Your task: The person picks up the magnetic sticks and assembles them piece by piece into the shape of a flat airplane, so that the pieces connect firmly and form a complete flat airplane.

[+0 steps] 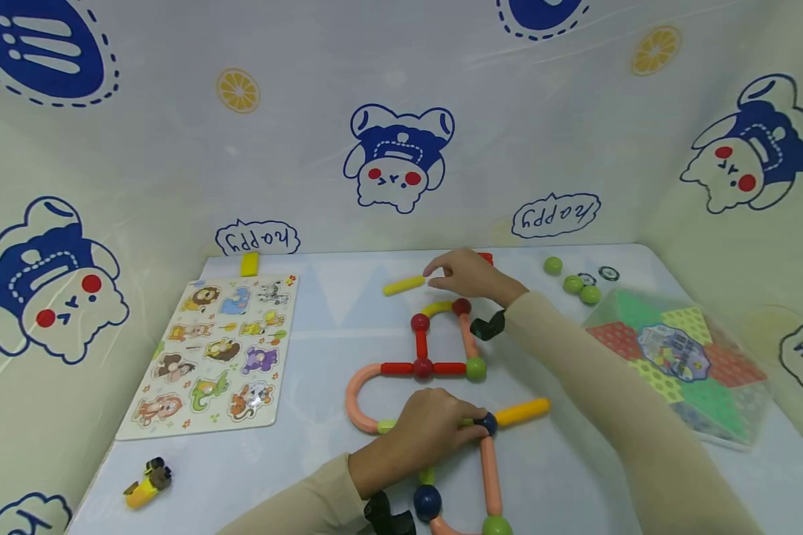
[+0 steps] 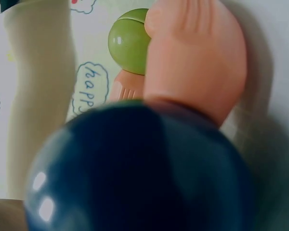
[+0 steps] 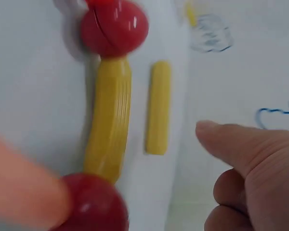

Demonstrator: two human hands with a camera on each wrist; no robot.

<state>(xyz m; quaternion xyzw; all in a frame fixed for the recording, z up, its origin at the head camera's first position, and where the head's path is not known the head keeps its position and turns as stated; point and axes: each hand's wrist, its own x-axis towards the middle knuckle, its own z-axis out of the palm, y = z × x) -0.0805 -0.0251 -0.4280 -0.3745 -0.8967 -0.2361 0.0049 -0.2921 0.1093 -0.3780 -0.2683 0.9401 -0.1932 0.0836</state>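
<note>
A structure of colored rods and balls lies on the table. My left hand (image 1: 423, 429) pinches a dark blue ball (image 1: 486, 423) between thumb and index finger. An orange-yellow rod (image 1: 523, 412) and a long pink rod (image 1: 491, 475) extend from that ball. At the back, my right hand (image 1: 471, 275) reaches toward a loose yellow rod (image 1: 404, 285), thumb and index finger apart. In the right wrist view the same yellow rod (image 3: 158, 108) lies apart from the hand. Another blue ball (image 2: 139, 168) fills the left wrist view, with a pink piece (image 2: 195, 67) behind it.
An animal puzzle board (image 1: 214, 357) lies at left, with a small yellow-and-black toy (image 1: 147, 483) before it. At right is a clear box with a colorful lid (image 1: 682, 357). Loose green balls (image 1: 590, 294) lie behind it. A red piece (image 1: 485, 258) sits behind my right hand.
</note>
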